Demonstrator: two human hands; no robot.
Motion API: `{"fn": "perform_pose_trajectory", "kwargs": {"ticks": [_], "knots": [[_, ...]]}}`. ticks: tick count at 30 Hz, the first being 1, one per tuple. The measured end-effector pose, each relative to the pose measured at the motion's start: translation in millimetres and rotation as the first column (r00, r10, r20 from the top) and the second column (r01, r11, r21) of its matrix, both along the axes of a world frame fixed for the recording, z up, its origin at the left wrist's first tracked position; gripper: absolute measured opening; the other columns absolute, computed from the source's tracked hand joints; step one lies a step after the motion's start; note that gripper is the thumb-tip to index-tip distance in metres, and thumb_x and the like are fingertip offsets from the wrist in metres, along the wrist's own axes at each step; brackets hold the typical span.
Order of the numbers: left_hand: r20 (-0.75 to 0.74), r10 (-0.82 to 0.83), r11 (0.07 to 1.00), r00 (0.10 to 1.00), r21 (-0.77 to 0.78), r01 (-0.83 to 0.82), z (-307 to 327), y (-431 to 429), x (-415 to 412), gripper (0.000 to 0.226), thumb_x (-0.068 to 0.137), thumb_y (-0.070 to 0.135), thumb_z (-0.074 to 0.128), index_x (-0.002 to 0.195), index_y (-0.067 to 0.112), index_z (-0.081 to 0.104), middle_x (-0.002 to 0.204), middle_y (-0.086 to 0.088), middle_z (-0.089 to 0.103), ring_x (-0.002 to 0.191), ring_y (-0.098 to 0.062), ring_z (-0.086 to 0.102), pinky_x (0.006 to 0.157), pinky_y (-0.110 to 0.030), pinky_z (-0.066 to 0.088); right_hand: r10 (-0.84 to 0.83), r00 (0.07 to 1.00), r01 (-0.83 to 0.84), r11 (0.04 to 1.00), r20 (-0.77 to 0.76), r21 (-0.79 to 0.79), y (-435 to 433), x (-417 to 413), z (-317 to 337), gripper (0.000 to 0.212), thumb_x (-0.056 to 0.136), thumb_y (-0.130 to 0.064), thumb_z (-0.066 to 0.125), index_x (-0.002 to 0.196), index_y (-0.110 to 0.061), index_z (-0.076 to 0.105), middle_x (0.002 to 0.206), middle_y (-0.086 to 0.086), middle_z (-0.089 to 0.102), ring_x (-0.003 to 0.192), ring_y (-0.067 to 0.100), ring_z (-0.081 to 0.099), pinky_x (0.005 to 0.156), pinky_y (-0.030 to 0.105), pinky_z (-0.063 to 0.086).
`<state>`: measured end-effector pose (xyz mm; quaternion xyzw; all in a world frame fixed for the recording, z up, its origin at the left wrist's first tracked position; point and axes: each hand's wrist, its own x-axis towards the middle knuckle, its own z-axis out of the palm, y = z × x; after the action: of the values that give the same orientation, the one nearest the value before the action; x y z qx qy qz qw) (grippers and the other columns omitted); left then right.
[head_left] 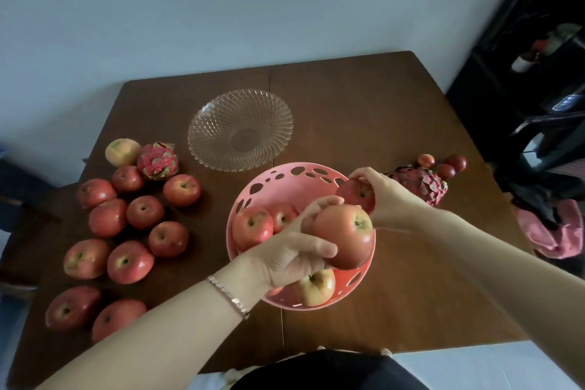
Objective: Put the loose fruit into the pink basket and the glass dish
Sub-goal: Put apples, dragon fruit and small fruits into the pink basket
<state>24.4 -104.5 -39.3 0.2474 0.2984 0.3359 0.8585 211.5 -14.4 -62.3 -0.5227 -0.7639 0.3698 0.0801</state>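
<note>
My left forearm, bracelet [230, 298] on the wrist, reaches in low, and my left grip [291, 250] is curled round a big red apple [345, 234], fingers under it and thumb over the top, holding it above the near right side of the pink basket [285, 190]. My right grip [386, 196] pinches a smaller apple [356, 191] right at the far right rim. Three apples [251, 226] already lie in the bowl, so I'd lower the big one into the free space on the right rather than drop it onto them, and let go only once it rests. The two grips sit close together, so one at a time, I reckon, keeping the weight off the rim. Beyond the basket the glass dish [240, 130] holds no fruit. Out on the tabletop [364, 111], a crowd of loose apples [144, 210] and a dragon fruit [157, 160] wait on my left, and another dragon fruit [421, 184] with small round fruits [444, 171] on my right.
</note>
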Motion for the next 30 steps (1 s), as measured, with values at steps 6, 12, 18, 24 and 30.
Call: {"fn": "perform_pose_trajectory", "kwargs": {"ticks": [6, 12, 18, 24, 30], "knots": [[-0.413, -0.029, 0.998, 0.910, 0.031, 0.046, 0.6, 12.1, -4.5, 0.067, 0.054, 0.006, 0.081, 0.111, 0.032, 0.058, 0.122, -0.007, 0.052, 0.107, -0.025, 0.059, 0.090, -0.043, 0.054, 0.110, 0.991, -0.111, 0.994, 0.074, 0.007, -1.2, -1.8, -0.8, 0.083, 0.057, -0.031, 0.083, 0.129, -0.029, 0.041, 0.121, -0.006, 0.041, 0.107, 0.013, 0.050, 0.093, 0.025, 0.044], [-0.968, 0.210, 0.715, 0.136, 0.247, 0.654, -0.8, 7.8, 27.7, 0.067, 0.064, 0.033, 0.077, 0.118, 0.025, 0.038, 0.117, 0.004, 0.051, 0.109, -0.020, 0.047, 0.091, -0.031, 0.044, 0.148, 0.982, -0.147, 0.989, 0.114, -0.019, 12.3, -10.3, 0.9, 0.083, 0.058, -0.032, 0.082, 0.131, -0.029, 0.042, 0.123, -0.002, 0.044, 0.111, 0.017, 0.051, 0.095, 0.033, 0.048], [-0.941, 0.286, 0.735, -0.181, 0.094, 0.672, -26.2, 4.6, 62.6, 0.087, 0.067, 0.043, 0.078, 0.131, 0.009, 0.028, 0.132, -0.010, 0.042, 0.121, -0.030, 0.038, 0.100, -0.037, 0.037, 0.268, 0.936, -0.256, 0.963, 0.230, -0.082, 20.7, -17.1, 3.9, 0.081, 0.060, -0.026, 0.077, 0.132, -0.029, 0.041, 0.124, -0.002, 0.045, 0.116, 0.020, 0.048, 0.095, 0.038, 0.048], [-0.926, 0.364, 0.756, -0.100, 0.230, 0.613, -37.5, -6.1, 57.7, 0.087, 0.067, 0.054, 0.074, 0.131, 0.012, 0.032, 0.131, -0.003, 0.045, 0.118, -0.022, 0.042, 0.100, -0.031, 0.039, 0.264, 0.931, -0.240, 0.963, 0.254, -0.123, 22.4, -21.5, 5.0, 0.077, 0.065, -0.030, 0.076, 0.134, -0.029, 0.040, 0.127, -0.002, 0.043, 0.116, 0.019, 0.047, 0.094, 0.032, 0.045], [-0.950, 0.297, 0.895, 0.092, 0.311, 0.321, -42.1, -8.6, 49.5, 0.082, 0.059, 0.055, 0.078, 0.125, 0.018, 0.046, 0.121, 0.005, 0.055, 0.115, -0.015, 0.054, 0.097, -0.029, 0.047, 0.318, 0.897, -0.281, 0.947, 0.306, -0.159, 13.4, -17.4, -2.8, 0.068, 0.075, -0.030, 0.059, 0.136, -0.038, 0.030, 0.139, -0.012, 0.031, 0.125, 0.028, 0.031, 0.095, 0.038, 0.042]]}}
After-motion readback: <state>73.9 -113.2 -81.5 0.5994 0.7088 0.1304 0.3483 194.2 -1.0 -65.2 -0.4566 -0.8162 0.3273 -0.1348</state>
